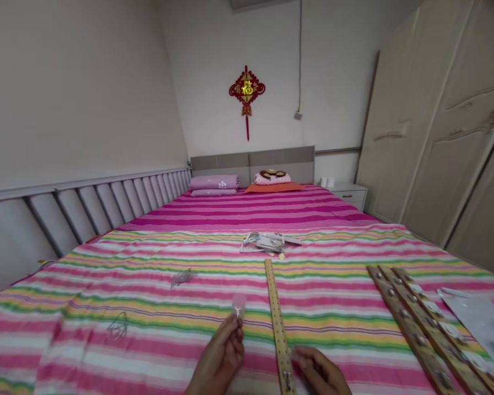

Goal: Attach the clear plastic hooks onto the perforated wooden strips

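Note:
My left hand (222,351) pinches a small clear plastic bag (239,303) between thumb and finger; something small and pale shows in its lower part. Right of it lies a long narrow wooden strip (275,307) with rows of small holes, running away from me across the striped sheet. A small shiny metal piece (287,378) sits on the strip's near end. My right hand (319,368) is beside that near end, its fingers bent together at the strip's right edge. Blur hides whether it holds anything small.
On the right lie several brown strips (411,323) bearing shiny pieces, and a clear plastic bag (477,312). Farther off is a pile of plastic packets (265,241). To the left are a crumpled clear wrapper (183,277) and thin tangled wire-like loops (117,326). A bed rail (107,200) borders the left side.

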A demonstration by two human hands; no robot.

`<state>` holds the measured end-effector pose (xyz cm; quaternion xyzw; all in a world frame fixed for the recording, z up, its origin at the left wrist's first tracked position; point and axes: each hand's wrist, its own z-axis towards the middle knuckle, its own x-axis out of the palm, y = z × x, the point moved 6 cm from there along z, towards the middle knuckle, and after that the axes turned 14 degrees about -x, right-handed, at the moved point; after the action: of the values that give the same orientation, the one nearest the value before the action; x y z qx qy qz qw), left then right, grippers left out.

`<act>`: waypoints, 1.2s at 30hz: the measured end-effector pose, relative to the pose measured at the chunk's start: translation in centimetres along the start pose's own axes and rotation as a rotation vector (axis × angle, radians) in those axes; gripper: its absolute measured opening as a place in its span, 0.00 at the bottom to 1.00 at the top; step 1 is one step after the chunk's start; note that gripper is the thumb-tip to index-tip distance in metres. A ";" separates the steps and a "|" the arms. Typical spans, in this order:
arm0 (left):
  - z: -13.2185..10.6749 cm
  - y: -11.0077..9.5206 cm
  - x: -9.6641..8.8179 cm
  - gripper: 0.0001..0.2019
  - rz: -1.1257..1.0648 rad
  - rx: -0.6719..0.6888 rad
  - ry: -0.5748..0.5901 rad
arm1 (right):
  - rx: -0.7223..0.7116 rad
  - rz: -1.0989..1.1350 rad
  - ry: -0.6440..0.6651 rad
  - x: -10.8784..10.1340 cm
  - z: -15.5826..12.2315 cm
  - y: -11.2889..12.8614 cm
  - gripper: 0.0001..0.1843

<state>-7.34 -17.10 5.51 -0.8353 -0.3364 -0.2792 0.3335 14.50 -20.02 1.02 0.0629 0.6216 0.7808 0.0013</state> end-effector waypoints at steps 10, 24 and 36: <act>0.0 8.1 4.6 0.11 0.223 -0.023 0.310 | -0.014 0.226 -0.027 2.9 1.4 4.8 0.23; 0.9 7.0 3.8 0.18 0.504 0.163 0.140 | -0.036 0.244 -0.041 3.2 2.8 4.7 0.19; 4.5 2.4 4.3 0.14 0.865 0.439 0.003 | 0.086 0.153 0.005 2.1 4.9 -0.3 0.19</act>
<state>-1.81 -13.42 4.84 -0.8081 -0.0088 -0.0387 0.5877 12.86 -15.02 2.00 0.1082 0.6478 0.7515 -0.0628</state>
